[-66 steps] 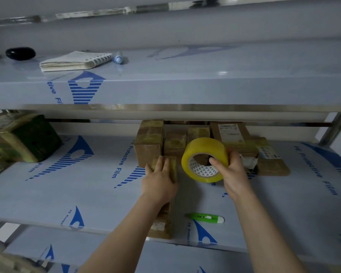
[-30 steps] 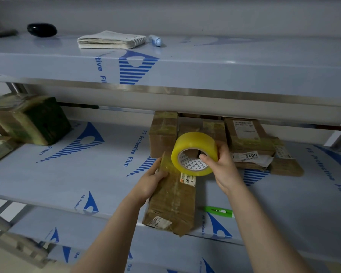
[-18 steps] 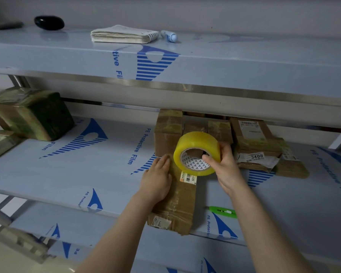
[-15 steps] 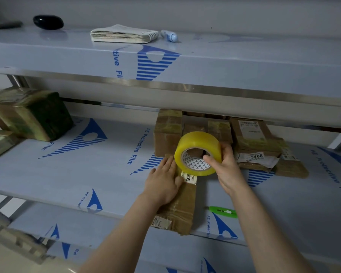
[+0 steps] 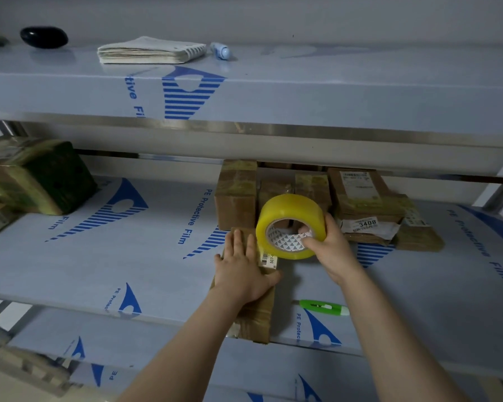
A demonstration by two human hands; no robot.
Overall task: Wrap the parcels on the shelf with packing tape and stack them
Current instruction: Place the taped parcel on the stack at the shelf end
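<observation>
- Your right-hand grip (image 5: 330, 250) is closed on the yellow tape roll (image 5: 288, 213), thumb tucked into the core and fingers wrapped over the outer face.
- You hold the roll on edge, above the far end of the long brown parcel (image 5: 257, 320), just beside its barcode label; whether the roll touches the parcel cannot be told.
- Your left-hand grip (image 5: 241, 274) is wide: palm down, fingers straight, pressing flat on top of that parcel.
- That parcel lies on the middle shelf (image 5: 128, 256), pointing away from you, its near end jutting past the front edge.
- Behind the roll, a cluster of taped parcels (image 5: 235, 198) sits at the back of the same shelf, one bearing a label that reads 3408.
- A green cutter (image 5: 323, 306) lies on the shelf just right of the long parcel, below your right wrist.
- At the far left, more wrapped parcels (image 5: 35, 175) are piled together.
- On the upper shelf (image 5: 302, 91) rest a notebook (image 5: 148, 50), a pale blue marker (image 5: 221, 50) and a black rounded object (image 5: 44, 37).
</observation>
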